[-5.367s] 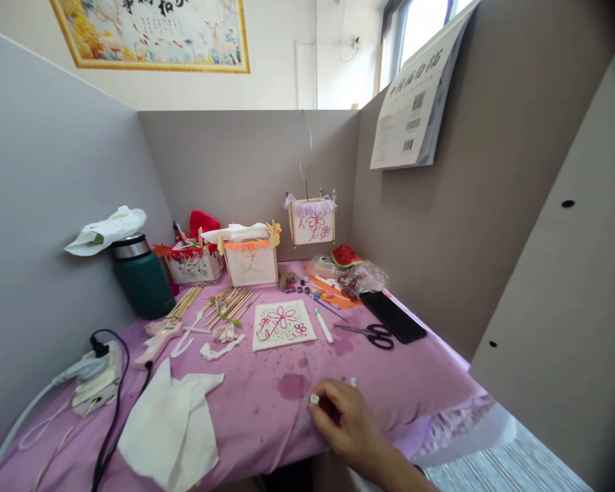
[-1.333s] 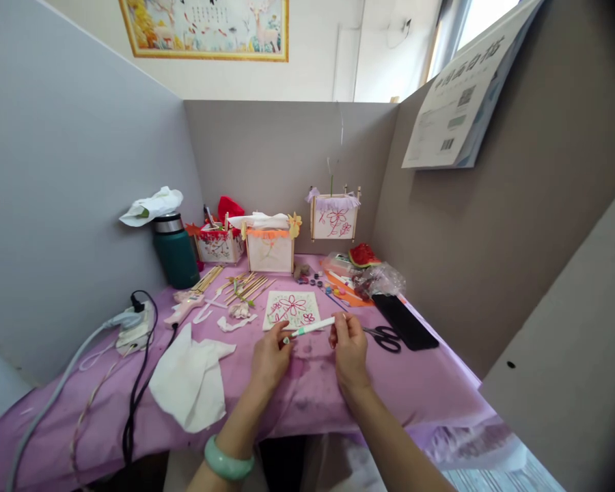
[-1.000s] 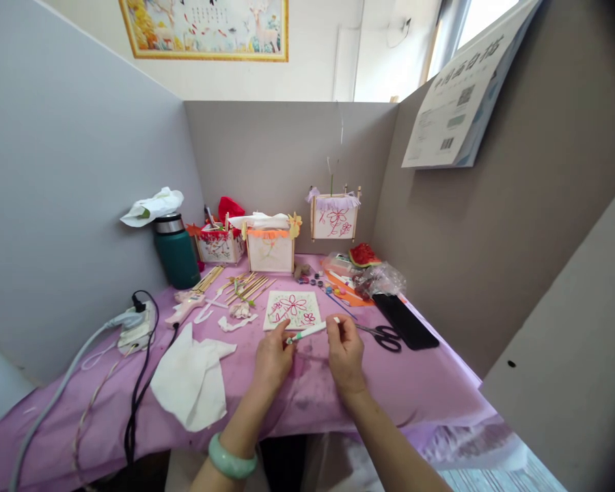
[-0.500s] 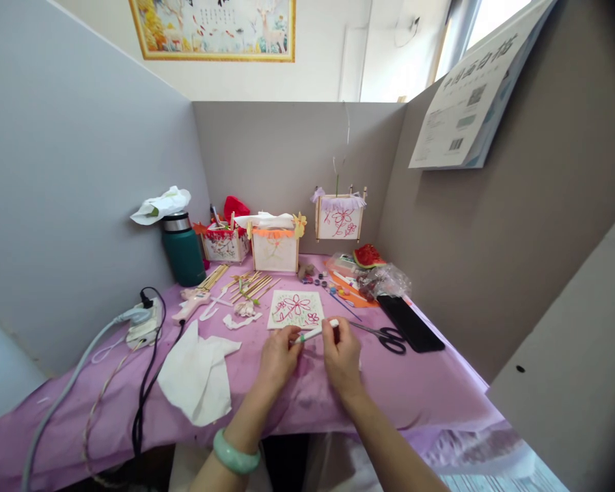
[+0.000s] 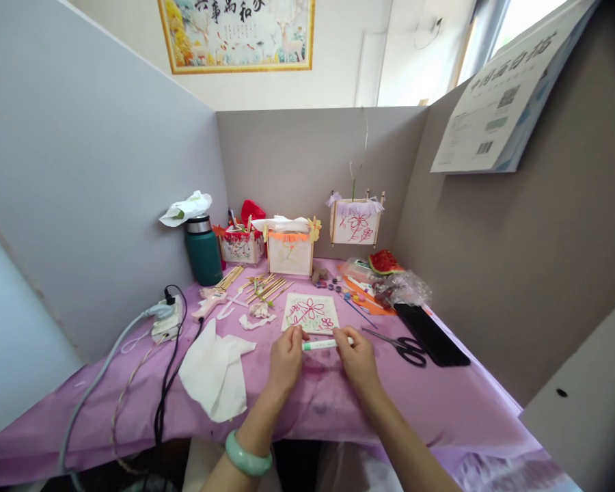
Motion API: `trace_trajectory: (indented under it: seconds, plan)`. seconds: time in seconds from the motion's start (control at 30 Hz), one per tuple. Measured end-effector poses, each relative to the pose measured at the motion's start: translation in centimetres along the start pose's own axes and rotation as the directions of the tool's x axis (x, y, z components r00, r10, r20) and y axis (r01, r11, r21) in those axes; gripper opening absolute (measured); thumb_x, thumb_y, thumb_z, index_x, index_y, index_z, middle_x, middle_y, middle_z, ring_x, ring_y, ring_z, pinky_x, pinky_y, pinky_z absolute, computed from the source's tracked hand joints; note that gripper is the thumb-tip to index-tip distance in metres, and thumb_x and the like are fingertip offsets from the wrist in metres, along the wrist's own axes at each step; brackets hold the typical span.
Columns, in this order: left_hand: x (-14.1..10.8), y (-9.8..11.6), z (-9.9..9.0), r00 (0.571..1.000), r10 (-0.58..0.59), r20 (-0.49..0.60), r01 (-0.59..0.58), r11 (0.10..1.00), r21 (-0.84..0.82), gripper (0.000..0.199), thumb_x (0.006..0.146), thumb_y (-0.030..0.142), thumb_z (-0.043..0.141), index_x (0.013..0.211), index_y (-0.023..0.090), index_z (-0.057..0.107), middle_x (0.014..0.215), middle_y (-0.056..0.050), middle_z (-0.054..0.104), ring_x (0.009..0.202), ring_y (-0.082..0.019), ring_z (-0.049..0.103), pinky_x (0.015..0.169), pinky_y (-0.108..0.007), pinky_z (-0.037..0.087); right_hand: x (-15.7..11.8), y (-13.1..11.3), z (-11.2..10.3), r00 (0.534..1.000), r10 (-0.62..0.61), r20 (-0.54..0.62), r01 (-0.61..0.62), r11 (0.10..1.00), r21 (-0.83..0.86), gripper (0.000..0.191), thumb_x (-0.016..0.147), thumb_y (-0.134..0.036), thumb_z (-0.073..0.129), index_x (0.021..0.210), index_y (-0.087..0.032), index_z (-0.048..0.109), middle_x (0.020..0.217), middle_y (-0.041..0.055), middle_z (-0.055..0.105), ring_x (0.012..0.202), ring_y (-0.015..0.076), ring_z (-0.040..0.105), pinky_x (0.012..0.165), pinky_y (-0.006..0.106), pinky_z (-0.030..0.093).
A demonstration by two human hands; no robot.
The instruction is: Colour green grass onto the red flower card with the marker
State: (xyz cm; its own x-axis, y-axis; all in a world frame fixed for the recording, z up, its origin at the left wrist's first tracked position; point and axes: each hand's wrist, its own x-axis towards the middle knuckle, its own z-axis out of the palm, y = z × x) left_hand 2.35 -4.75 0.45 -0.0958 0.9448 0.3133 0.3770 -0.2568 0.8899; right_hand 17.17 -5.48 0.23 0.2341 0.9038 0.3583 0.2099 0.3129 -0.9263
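Observation:
A white marker pen with a green band (image 5: 320, 346) lies level between my hands, just above the purple cloth. The fingers of my left hand (image 5: 285, 357) are closed on its green end. At the other end, my right hand (image 5: 357, 355) pinches it between thumb and fingers. Just beyond my fingers lies a white square panel (image 5: 311, 313) with red flowers and green marks drawn on it. Black-handled scissors (image 5: 400, 344) rest to the right of my right hand. Left of my left hand is a crumpled white tissue (image 5: 218, 372).
A hot glue gun (image 5: 211, 302), wooden sticks (image 5: 269, 288) and a green bottle (image 5: 203, 251) stand or lie at the left. Behind are decorated boxes (image 5: 290, 256); one panelled basket (image 5: 357, 224) hangs by a wire. A black phone (image 5: 431, 335) lies right. Cables (image 5: 170, 369) cross the left edge.
The marker has turned from slanted to nearly level, and my hands sit slightly farther apart on it. The whole view has shifted, so everything appears farther right.

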Motion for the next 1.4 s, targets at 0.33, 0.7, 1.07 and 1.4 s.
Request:
trace_trajectory:
  seconds: [0.33,0.7,1.07,1.4]
  plan:
    - [0.3,-0.1,0.0,0.999,0.035,-0.027,-0.033,0.997,0.076,0.035,0.090,0.036,0.032,0.067,0.021,0.053,0.062,0.000,0.058,0.061,-0.016,0.055,0.061,-0.026,0.036,0.5,1.1,0.7,0.999,-0.034,-0.021,0.032,0.996,-0.084,0.038,0.082,-0.047,0.050,0.055,-0.021,0.039,0.051,-0.0060,0.034,0.053,0.0117,0.036,0.049,0.023,0.028]
    - [0.3,0.1,-0.3,0.999,-0.023,-0.044,0.024,1.000,0.007,0.031,0.090,0.038,0.033,0.075,0.021,0.054,0.063,0.000,0.054,0.063,-0.017,0.053,0.059,-0.027,0.036,0.0,0.2,0.4,0.996,-0.076,0.051,0.080,0.993,-0.085,0.037,0.085,-0.044,0.051,0.058,-0.018,0.053,0.052,-0.0039,0.045,0.054,0.0124,0.042,0.051,0.023,0.031]
    - [0.1,0.1,-5.3,0.995,0.071,-0.075,-0.059,0.985,0.160,0.031,0.084,0.043,0.051,0.104,0.021,0.057,0.095,-0.007,0.065,0.087,-0.023,0.060,0.076,-0.032,0.045,1.8,0.7,-5.4,0.947,-0.317,0.054,0.309,0.854,-0.419,0.029,0.090,-0.035,0.047,0.100,-0.019,0.069,0.094,0.0082,0.070,0.081,0.0214,0.063,0.074,0.032,0.047]
    - [-2.6,-3.8,-15.2,0.962,0.273,-0.031,-0.222,0.838,0.498,0.029,0.076,0.050,0.058,0.091,0.028,0.068,0.098,-0.002,0.069,0.093,-0.026,0.062,0.084,-0.037,0.051,1.7,2.3,-8.8,0.902,-0.410,0.133,0.302,0.381,-0.874,0.026,0.089,-0.024,0.047,0.105,-0.017,0.067,0.102,0.0119,0.063,0.094,0.0268,0.055,0.080,0.041,0.044]
